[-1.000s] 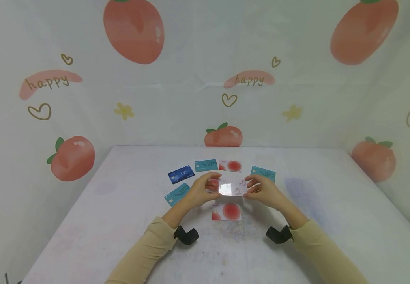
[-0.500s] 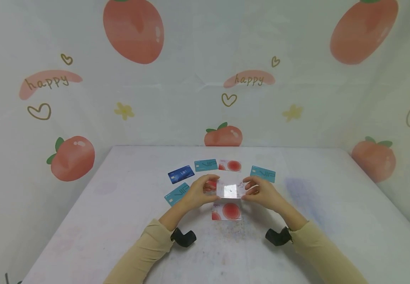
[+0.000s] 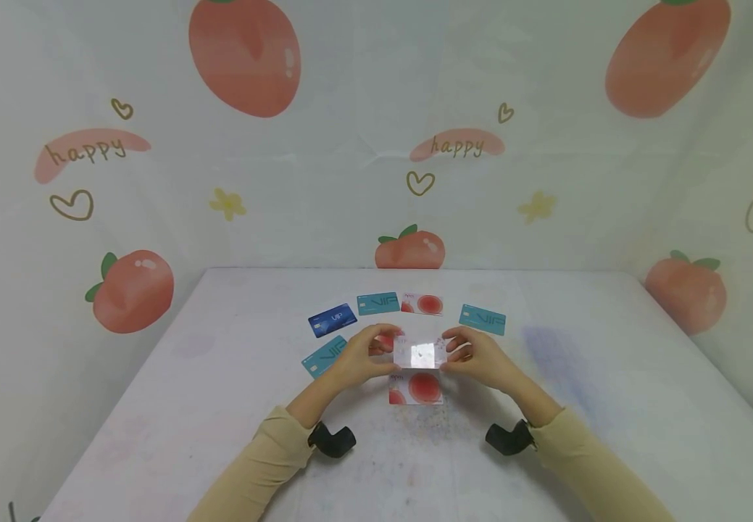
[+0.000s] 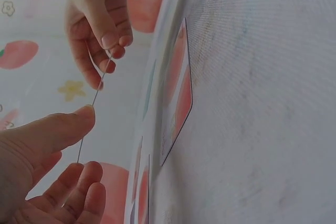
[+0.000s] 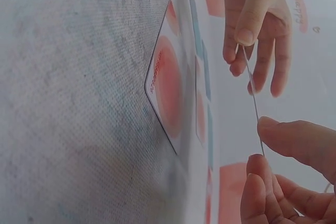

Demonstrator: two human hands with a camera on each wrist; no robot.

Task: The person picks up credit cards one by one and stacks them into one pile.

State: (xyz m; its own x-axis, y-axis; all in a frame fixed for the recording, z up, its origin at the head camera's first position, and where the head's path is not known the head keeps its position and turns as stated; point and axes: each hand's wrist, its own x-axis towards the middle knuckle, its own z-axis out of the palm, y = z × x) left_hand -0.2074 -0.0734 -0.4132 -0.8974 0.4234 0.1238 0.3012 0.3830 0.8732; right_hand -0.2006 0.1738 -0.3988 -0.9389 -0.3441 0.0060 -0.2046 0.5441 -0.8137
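Note:
A pale, shiny card [image 3: 420, 353] with a bright glare spot is raised above the table. At its left short edge my left hand [image 3: 362, 359] pinches it between thumb and fingers. My right hand [image 3: 478, 357] has the opposite edge in the same kind of pinch. Seen edge-on in the left wrist view, the card [image 4: 94, 100] is a thin line between both hands. Just nearer the person lies a white card with red circles [image 3: 417, 390], its top edge close under the held card in the head view. Another red-patterned card [image 3: 385, 340] is mostly hidden behind my left fingers.
Farther back on the white table [image 3: 219, 406], cards lie in an arc: a teal one [image 3: 324, 357], a dark blue one [image 3: 333, 320], a second teal one [image 3: 378, 303], a red-circle one [image 3: 422, 304], and a third teal one [image 3: 483, 320] at right. A printed curtain [image 3: 324, 181] hangs behind.
Both hands have drawn the pale card slightly toward the person and a little left. The glare has shifted to its middle, and the teal card at right is now uncovered.

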